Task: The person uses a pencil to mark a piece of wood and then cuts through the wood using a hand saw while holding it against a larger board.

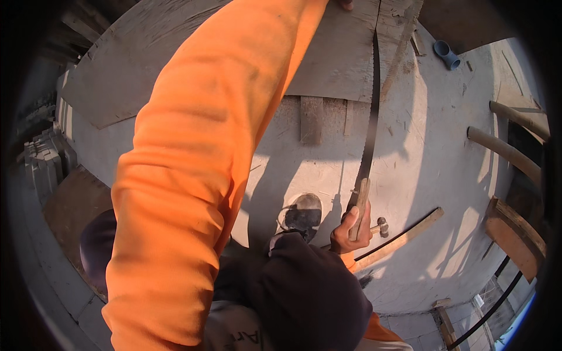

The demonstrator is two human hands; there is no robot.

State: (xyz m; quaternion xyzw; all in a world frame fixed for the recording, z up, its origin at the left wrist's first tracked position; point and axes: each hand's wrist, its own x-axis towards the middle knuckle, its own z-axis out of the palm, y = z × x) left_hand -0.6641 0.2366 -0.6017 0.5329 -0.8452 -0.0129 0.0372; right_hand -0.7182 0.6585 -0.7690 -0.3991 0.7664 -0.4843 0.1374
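Note:
My right hand (351, 231) is closed around the wooden handle of a handsaw (371, 126). The long toothed blade points away from me, and its far end sits in a slit near the right edge of a thin plywood sheet (333, 67). A narrow strip of the sheet lies right of the blade. My left arm, in an orange sleeve, reaches far forward over the plywood. Only a bit of my left hand (347, 4) shows at the top edge, by the sheet; its fingers are mostly hidden. Just beyond my right hand lies a hammer (382, 227).
Short wooden boards (311, 120) sit under the sheet's near edge. A wooden strip (404, 238) lies right of my hand. A grey pipe fitting (446, 55) is at the far right, with round poles (506, 153) below it. My shoe (304, 213) stands on the concrete floor.

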